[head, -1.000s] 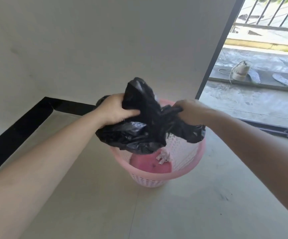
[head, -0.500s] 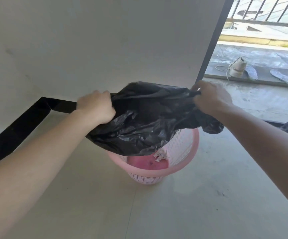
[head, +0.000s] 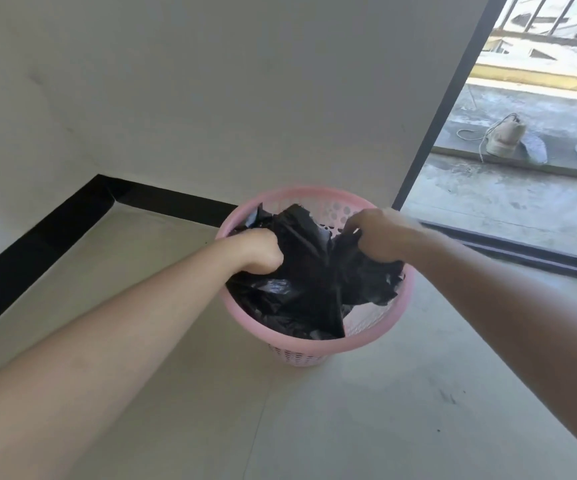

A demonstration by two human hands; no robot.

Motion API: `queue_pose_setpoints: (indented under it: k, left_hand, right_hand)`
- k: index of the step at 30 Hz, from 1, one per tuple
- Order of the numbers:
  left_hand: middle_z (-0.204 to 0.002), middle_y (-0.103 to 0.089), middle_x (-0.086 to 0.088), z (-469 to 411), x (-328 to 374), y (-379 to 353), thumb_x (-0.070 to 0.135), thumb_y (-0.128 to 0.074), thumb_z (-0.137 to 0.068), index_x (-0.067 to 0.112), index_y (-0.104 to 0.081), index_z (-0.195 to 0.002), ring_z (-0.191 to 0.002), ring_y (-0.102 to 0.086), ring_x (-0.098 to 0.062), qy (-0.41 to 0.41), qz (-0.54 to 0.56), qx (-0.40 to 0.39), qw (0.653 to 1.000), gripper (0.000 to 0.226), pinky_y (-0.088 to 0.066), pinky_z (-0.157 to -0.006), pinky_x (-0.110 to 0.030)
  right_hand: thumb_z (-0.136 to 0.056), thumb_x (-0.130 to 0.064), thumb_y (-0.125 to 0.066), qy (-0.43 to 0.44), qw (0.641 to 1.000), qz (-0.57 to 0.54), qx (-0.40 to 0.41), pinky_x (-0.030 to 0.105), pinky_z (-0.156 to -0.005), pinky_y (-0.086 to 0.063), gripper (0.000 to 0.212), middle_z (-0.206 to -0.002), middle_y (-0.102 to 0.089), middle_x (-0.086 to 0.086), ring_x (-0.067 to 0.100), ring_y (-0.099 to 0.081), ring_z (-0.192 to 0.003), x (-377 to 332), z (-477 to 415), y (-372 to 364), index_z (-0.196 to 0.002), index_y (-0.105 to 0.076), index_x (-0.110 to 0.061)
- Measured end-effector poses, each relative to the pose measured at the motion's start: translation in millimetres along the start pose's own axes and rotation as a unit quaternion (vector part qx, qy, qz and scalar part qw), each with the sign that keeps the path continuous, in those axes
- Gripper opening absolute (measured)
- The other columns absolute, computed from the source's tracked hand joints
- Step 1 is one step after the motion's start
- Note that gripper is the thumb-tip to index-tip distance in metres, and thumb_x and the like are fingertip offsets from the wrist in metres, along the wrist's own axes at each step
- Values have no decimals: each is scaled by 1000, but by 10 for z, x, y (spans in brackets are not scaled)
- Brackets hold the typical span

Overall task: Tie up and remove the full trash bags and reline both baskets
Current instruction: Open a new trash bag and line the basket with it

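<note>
Evidently the relining of this pink basket point(head: 314, 346) is midway: a black trash bag point(head: 301, 278), seemingly empty, sits crumpled inside it and is not yet folded over the rim. The left hand point(head: 257, 251) and right hand point(head: 373, 233) each grip a fistful of its plastic, fingers curled tight. No full bag or second basket shows, so the rest cannot be judged.

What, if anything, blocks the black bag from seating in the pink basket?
Nothing visible. Left hand and right hand both grip the black bag, which lies bunched inside the pink basket. The basket floor is hidden under it.
</note>
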State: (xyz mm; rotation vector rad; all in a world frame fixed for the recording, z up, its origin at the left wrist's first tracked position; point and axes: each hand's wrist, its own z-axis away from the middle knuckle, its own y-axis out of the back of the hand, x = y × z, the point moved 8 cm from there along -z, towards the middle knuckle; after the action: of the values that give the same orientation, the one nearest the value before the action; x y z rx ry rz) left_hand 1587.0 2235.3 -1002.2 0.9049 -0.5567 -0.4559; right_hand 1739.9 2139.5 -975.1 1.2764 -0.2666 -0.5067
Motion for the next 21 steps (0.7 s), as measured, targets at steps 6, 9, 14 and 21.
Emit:
queue_pose_setpoints:
  k: [6,9,14,21]
  left_hand:
    - [-92,-56,5,136,-152,419,24,-58,-85,24,-49,-89,-86,-53,-17,-56,118,169,977,10,-40,-66,-31]
    - [-97,-47,4,278,-251,679,30,-65,-82,22,-50,-93,-80,-51,-19,-41,114,326,938,20,-34,-63,-31]
    - [-124,-41,-13,141,-142,553,31,-53,-91,13,-59,-110,-117,-35,-36,-13,-87,334,939,28,-33,-94,-42]
    - [-115,-55,-16,-54,168,167,13,-40,-96,6,-57,-107,-112,-52,-31,-50,54,79,994,22,-41,-93,-37]
  right_hand:
    - [-91,-10,-53,37,987,82,132,38,-74,-56,23,-98,-69,7,29,-62,-80,9,-124,242,-98,-70,-25]
    - [-93,-17,-52,24,989,51,135,43,-79,-56,18,-106,-65,9,30,-62,-86,73,-146,184,-104,-66,-19]
    - [-95,-31,-45,8,971,-9,237,39,-79,-50,35,-124,-54,10,33,-62,-97,49,-98,412,-126,-58,-21]
    - [-94,-19,-42,52,970,-36,236,38,-78,-52,31,-112,-65,2,28,-62,-94,-75,16,391,-112,-66,-26]
